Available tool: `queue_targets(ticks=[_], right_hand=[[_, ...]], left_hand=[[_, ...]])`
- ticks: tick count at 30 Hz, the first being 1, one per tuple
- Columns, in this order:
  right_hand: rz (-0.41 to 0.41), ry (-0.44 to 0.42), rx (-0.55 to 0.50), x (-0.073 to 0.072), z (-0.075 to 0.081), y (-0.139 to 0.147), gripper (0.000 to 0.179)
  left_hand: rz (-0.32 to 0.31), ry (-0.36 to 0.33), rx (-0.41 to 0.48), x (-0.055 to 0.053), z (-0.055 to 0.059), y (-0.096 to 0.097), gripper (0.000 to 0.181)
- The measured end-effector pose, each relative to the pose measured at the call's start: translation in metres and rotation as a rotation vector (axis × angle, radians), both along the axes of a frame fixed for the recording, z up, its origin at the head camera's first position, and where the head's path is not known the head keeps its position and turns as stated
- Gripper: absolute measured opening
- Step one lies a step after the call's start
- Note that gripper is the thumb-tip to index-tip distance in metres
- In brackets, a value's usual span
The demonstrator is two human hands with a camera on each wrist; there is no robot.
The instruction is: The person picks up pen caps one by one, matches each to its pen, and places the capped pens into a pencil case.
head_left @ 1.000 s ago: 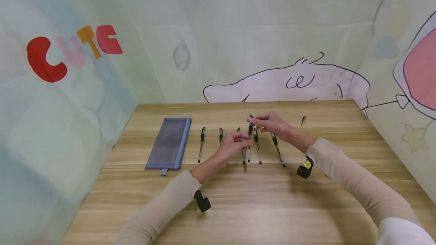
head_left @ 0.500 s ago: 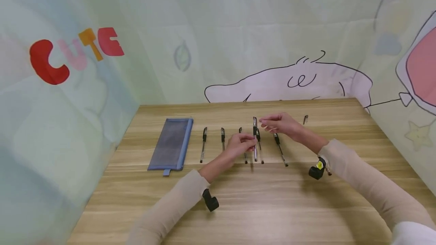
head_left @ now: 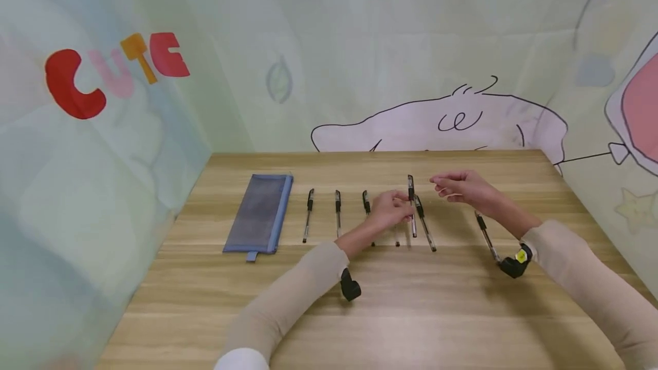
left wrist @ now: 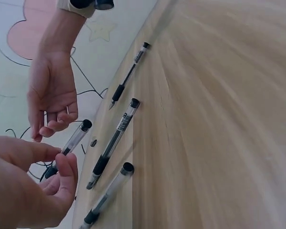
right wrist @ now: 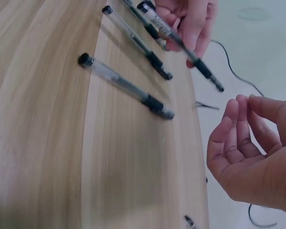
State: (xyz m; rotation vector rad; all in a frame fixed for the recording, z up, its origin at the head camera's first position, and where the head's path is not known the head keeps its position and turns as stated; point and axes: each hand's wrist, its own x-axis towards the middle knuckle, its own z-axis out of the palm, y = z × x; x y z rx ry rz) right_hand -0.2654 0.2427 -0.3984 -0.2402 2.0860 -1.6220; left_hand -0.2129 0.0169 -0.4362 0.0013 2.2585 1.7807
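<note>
On my far left lies one blue-trimmed mesh zipper pouch (head_left: 257, 213), lengthwise away from me. Next along the wooden tabletop (head_left: 370, 324) come the first gel pen (head_left: 310, 204), the second gel pen (head_left: 338, 207) and the third gel pen (head_left: 366, 203), cap ends away from me; my left hand and forearm block part of the third and most of the fourth gel pen (head_left: 397, 242). My left hand (head_left: 388, 208) pinches a clear-barrelled gel pen (head_left: 411, 190) between thumb and fingers, raised off the wood, its cap end toward the wall, its long axis running nearly straight away from me. Just right of it, the fifth gel pen (head_left: 424, 222) lies slanted, near end rightward. My right hand (head_left: 465, 186) holds nothing, fingers loosely bent. Beyond, the sixth gel pen (head_left: 483, 227) slants likewise, uncapped, writing tip away from me; my right wrist camera (head_left: 514, 266) overlaps its near end. That makes seven pens: six lying, one held.
</note>
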Motion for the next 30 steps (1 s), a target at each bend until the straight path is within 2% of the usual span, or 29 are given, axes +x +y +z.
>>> queue_targets(ticks=[2,4,8,13,16,20,25,30], right_hand=[[-0.003,-0.012,-0.001,0.000,0.000,0.008,0.018],[-0.008,-0.018,0.000,-0.001,-0.002,0.014,0.016],[-0.025,-0.015,0.015,0.000,-0.005,0.025,0.016],[-0.046,-0.031,0.028,0.002,-0.007,0.035,0.016],[-0.059,-0.042,0.026,0.002,-0.007,0.038,0.017],[-0.071,-0.050,0.029,0.001,-0.006,0.041,0.014],[-0.091,-0.064,0.012,-0.001,-0.005,0.045,0.016],[-0.091,-0.070,-0.001,-0.003,-0.007,0.049,0.020]], left_hand=[[-0.024,0.016,-0.051,-0.004,-0.001,0.012,0.037],[-0.029,0.012,-0.053,-0.006,-0.002,0.025,0.036],[-0.051,0.015,-0.036,-0.005,-0.007,0.049,0.025],[-0.086,0.037,-0.113,-0.005,-0.013,0.069,0.007],[-0.084,0.069,-0.218,-0.005,-0.014,0.076,0.005],[-0.075,0.100,-0.309,-0.005,-0.010,0.083,0.007],[-0.087,0.088,-0.318,-0.004,-0.006,0.091,0.009],[-0.133,0.097,-0.361,-0.009,-0.011,0.096,0.022]])
